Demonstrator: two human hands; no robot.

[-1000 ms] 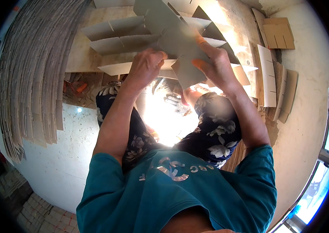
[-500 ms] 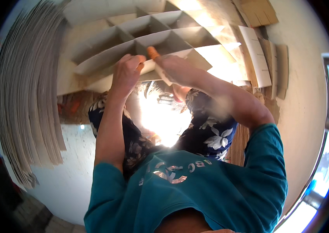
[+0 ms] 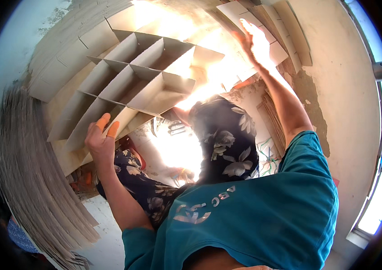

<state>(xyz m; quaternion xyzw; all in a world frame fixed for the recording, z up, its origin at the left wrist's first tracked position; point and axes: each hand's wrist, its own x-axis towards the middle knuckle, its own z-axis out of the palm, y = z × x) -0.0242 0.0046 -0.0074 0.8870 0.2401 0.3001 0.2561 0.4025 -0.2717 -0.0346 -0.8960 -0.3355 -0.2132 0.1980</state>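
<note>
A grey-white cardboard divider grid (image 3: 130, 83) of crossed slotted strips stands on the surface ahead of me. At its near left corner, my left hand (image 3: 101, 140) grips a strip's edge, with orange finger covers on two fingers. Out to the far right, my right hand (image 3: 257, 45) reaches over a pale slotted cardboard strip (image 3: 277, 53), fingers stretched out. Glare washes out part of that hand, so I cannot tell whether it touches the strip. The divider's lower parts are partly hidden by its own walls.
On the left leans a thick stack of thin grey cardboard sheets (image 3: 38, 180). More slotted strips (image 3: 71, 56) lie beyond the grid at far left, and brown ones (image 3: 292, 33) at far right. My knees in floral trousers (image 3: 225, 139) are below the work surface; strong glare comes from between them.
My right hand has left the grid and swung out to the far right strips. My left hand has shifted to the grid's near left corner. The whole view has turned.
</note>
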